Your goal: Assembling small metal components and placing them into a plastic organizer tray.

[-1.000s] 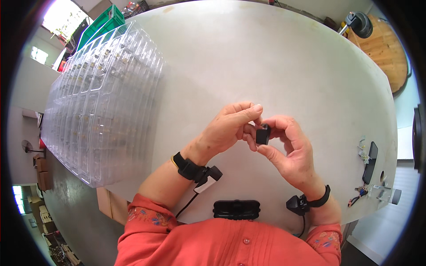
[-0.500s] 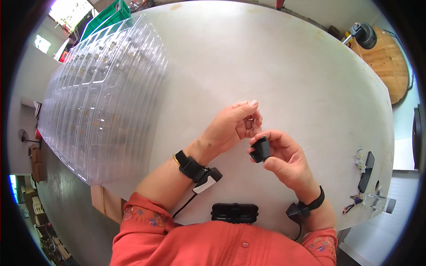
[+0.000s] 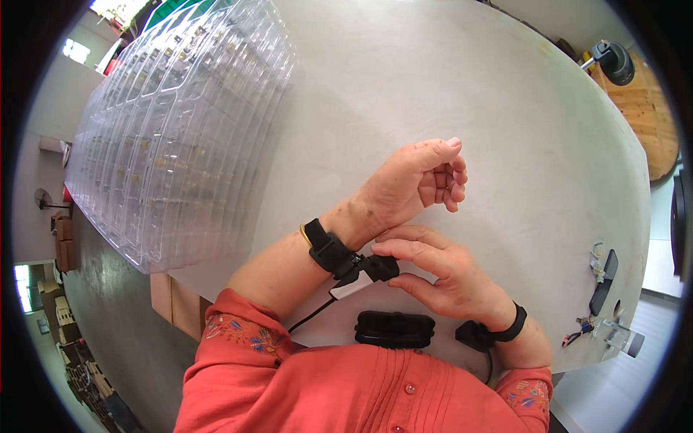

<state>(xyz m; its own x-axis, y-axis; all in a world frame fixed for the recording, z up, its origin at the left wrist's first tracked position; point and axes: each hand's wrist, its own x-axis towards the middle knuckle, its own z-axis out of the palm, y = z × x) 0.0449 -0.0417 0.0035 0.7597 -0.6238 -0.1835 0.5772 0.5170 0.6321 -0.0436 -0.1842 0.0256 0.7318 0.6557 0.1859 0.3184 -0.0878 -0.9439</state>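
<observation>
My left hand [image 3: 426,177] is raised over the table with its fingers loosely curled and the thumb apart, holding nothing that I can see. A black strap [image 3: 326,249] around that wrist carries a small black and white device [image 3: 354,283] with a cable. My right hand [image 3: 440,270] reaches across to it, thumb and fingers closed around a small black cover [image 3: 385,268] at the device's end. Whether the cover is seated on the device cannot be made out. Another black strap [image 3: 517,323] with a small black device [image 3: 473,335] sits on my right wrist.
A tall stack of clear plastic trays [image 3: 180,144] stands on the left of the pale table [image 3: 469,86]. Close to my body is a black mount [image 3: 394,330]. Pliers [image 3: 577,330], a dark flat bar [image 3: 603,281] and small clear parts [image 3: 598,261] lie at the right edge.
My right hand has brought the black cover down and left to the device on my left wrist. My left hand has moved up and to the right.
</observation>
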